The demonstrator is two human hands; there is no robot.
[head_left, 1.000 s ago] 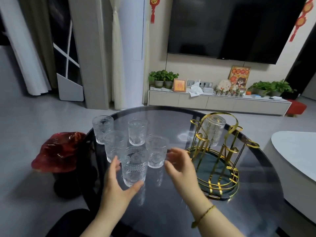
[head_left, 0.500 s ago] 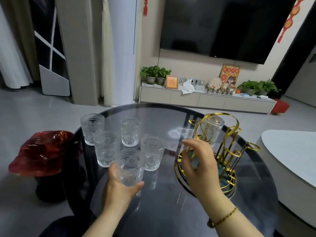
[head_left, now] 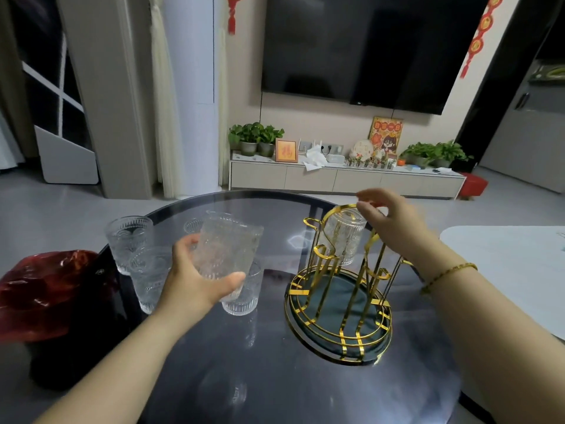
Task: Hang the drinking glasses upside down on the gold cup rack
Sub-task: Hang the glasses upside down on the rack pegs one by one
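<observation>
My left hand [head_left: 195, 280] grips a clear embossed drinking glass [head_left: 226, 249], lifted off the table and tilted to the right. Several more glasses stand upright behind and below it, one at the far left [head_left: 128, 240], one beside it [head_left: 149, 276], one under my hand [head_left: 244, 298]. The gold cup rack [head_left: 339, 289] with a dark round base stands to the right. One glass [head_left: 344, 237] hangs upside down on its far side. My right hand [head_left: 388, 221] hovers at the rack's top handle, fingers apart, holding nothing I can see.
The round dark glass table [head_left: 275, 377] carries everything. A red shiny bag [head_left: 46, 295] sits on a dark stool at the left. A white table [head_left: 504, 270] stands at the right. A TV cabinet with plants lines the far wall.
My left hand has lifted the front glass off the table and tilted it. My right hand has risen from the rack's base ring to its top handle.
</observation>
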